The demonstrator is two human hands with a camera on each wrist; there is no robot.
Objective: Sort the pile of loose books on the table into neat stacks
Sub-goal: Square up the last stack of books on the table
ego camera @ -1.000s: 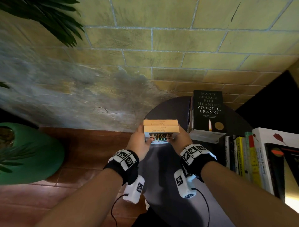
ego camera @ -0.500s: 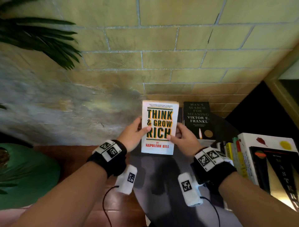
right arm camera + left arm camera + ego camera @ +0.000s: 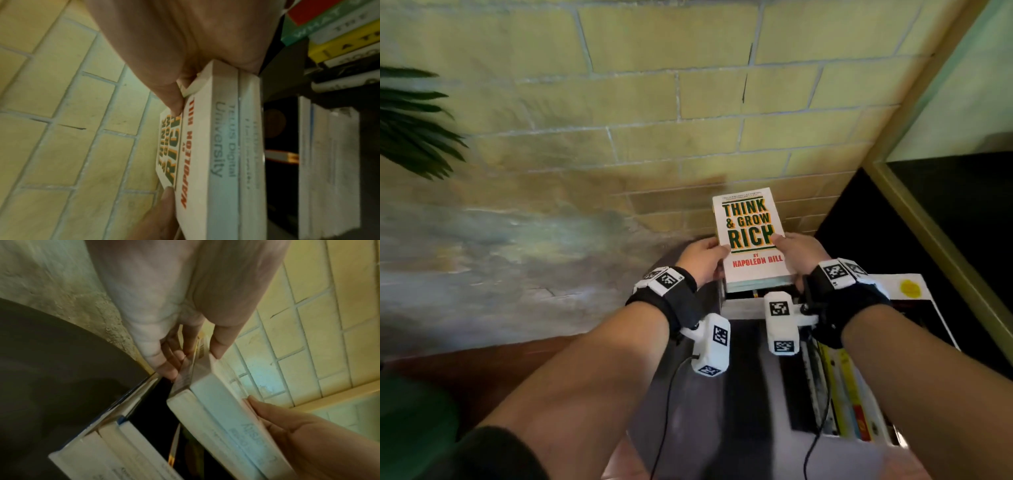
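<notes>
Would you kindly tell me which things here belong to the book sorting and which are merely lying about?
Job:
- held books
- left hand
- right hand
- stack below
- book row
- table

Lying about:
- plant
- green pot
- brick wall

A dark round desk (image 3: 709, 404) stands against the brick wall, over a reddish wooden floor (image 3: 493, 373). At its far edge lies a short stack of books (image 3: 115, 449) with pale page edges. Along its right side stands a row of books (image 3: 839, 387), spines up, among them yellow ones, with a large white book (image 3: 907, 291) at the outer end.
</notes>
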